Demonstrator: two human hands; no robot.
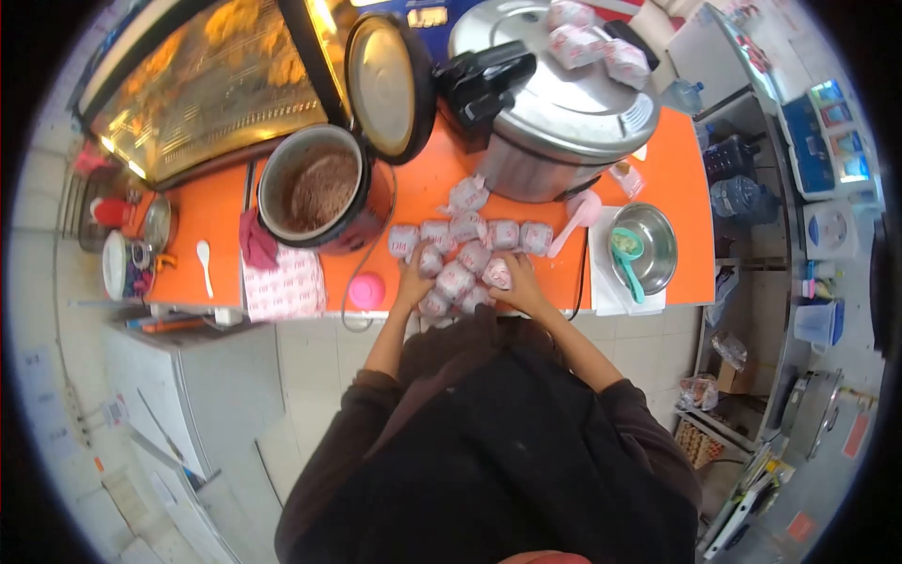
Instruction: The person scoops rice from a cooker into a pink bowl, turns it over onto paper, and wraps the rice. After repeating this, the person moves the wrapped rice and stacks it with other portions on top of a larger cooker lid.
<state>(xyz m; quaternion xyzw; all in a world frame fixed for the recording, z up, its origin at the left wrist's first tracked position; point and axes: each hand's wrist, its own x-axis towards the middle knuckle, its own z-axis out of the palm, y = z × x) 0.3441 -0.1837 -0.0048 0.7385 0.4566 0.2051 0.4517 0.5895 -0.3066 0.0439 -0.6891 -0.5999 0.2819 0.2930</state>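
Observation:
Several round parcels in white paper with red print (455, 280) lie in a cluster at the front edge of the orange table (362, 242). At the cluster's left side, my left hand (414, 281) has its fingers curved against a parcel. My right hand (522, 285) is closed around another wrapped parcel (497, 274) on the right side. A row of parcels sits just beyond both hands, with one twisted-top parcel (468, 195) behind it. Pink round object (366, 291) stands left of my left hand.
An open cooker (324, 183) with brown contents stands back left, below a lit food display (207, 85). A large steel pot (554, 103) carries more parcels on its lid. To the right are a pink scoop (584, 211) and a steel bowl (658, 246) with a green ladle.

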